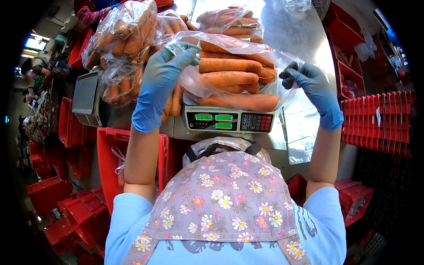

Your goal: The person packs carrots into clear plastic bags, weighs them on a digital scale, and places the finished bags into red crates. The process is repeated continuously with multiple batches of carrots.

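Observation:
A clear plastic bag of carrots point(232, 78) lies on a digital scale point(229, 120) whose green displays are lit. My left hand point(169, 76), in a blue glove darkened at the fingers, pinches the bag's film at its upper left. On the right side, my right hand point(306, 81), gloved alike, grips the other end of the bag's film with its fingers closed. Between the two hands the film is stretched over the carrots. A few loose carrots point(176, 101) lie by the scale's left side, partly behind my left wrist.
Filled carrot bags point(124, 39) are piled at the left, another point(232, 23) lies behind the scale. A second scale point(86, 96) stands left. Flat plastic bags point(301, 139) lie right on the metal table point(281, 26). Red crates point(132, 132) stand around; a co-worker's sleeve point(89, 13) shows top left.

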A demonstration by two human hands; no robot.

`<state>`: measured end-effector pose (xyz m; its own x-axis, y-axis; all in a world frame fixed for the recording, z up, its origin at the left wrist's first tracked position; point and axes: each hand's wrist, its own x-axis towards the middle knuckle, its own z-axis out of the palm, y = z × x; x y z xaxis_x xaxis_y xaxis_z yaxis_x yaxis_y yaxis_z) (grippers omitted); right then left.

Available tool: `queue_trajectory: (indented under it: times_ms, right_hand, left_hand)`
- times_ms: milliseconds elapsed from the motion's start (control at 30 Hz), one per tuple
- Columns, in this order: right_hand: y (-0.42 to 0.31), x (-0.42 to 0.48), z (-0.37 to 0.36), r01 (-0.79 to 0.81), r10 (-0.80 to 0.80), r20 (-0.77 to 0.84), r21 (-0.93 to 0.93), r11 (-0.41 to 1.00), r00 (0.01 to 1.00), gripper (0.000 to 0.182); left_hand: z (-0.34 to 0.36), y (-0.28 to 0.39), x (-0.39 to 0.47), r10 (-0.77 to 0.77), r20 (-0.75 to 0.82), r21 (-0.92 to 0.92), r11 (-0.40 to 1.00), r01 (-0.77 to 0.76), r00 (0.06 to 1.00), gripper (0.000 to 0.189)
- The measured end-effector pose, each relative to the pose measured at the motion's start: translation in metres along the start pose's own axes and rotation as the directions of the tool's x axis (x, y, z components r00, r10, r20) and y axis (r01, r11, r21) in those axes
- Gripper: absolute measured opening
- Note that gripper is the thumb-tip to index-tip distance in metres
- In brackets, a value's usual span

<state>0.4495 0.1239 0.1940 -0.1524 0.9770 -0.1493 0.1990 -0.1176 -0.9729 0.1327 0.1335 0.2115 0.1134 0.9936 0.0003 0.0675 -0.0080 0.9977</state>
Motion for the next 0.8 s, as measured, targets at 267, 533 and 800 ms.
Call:
queue_trajectory:
  times_ms: [267, 533, 800]
  right_hand:
    - [0.006, -0.029, -0.003, -0.159, 0.05, -0.175, -0.693, 0.703, 0.983, 0.028]
    - [-0.023, -0.021, 0.081, 0.524, -0.457, 0.291, -0.653, 0.547, 0.84, 0.024]
    - [0.063, 0.042, 0.109, 0.448, -0.599, 0.162, -0.816, 0.366, 0.784, 0.046]
  left_hand:
    - [0.006, -0.009, -0.022, -0.044, 0.019, -0.008, 0.999, 0.044, 0.999, 0.02]
    - [0.011, 0.008, -0.033, -0.274, 0.081, -0.075, 0.957, 0.28, 0.958, 0.022]
    - [0.011, 0.004, -0.033, -0.16, -0.009, -0.136, 0.978, 0.157, 0.987, 0.019]
